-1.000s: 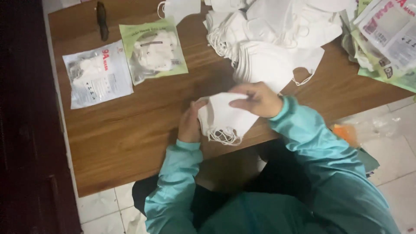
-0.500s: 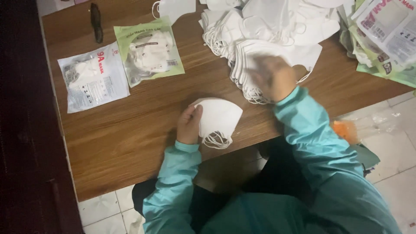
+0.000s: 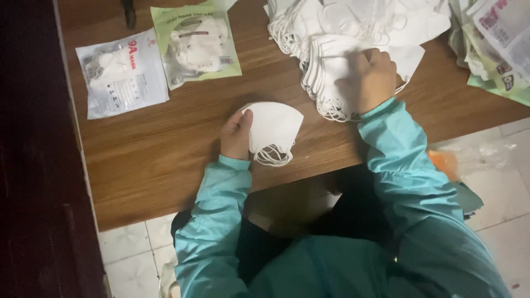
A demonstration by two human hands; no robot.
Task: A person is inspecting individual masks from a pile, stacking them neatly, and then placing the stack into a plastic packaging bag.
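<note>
Head view: small stack of folded white face masks (image 3: 274,129), frame centre on wooden table (image 3: 165,165), gripped at its left edge by left hand (image 3: 236,134). Right hand (image 3: 371,79), upper right, fingers curled onto the loose mask pile (image 3: 342,49).

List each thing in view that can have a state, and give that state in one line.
Left hand: holding a small stack of folded white masks.
Right hand: resting on the loose mask pile.
Clear packet: filled, lying flat.
Green packet: filled, lying flat.
</note>
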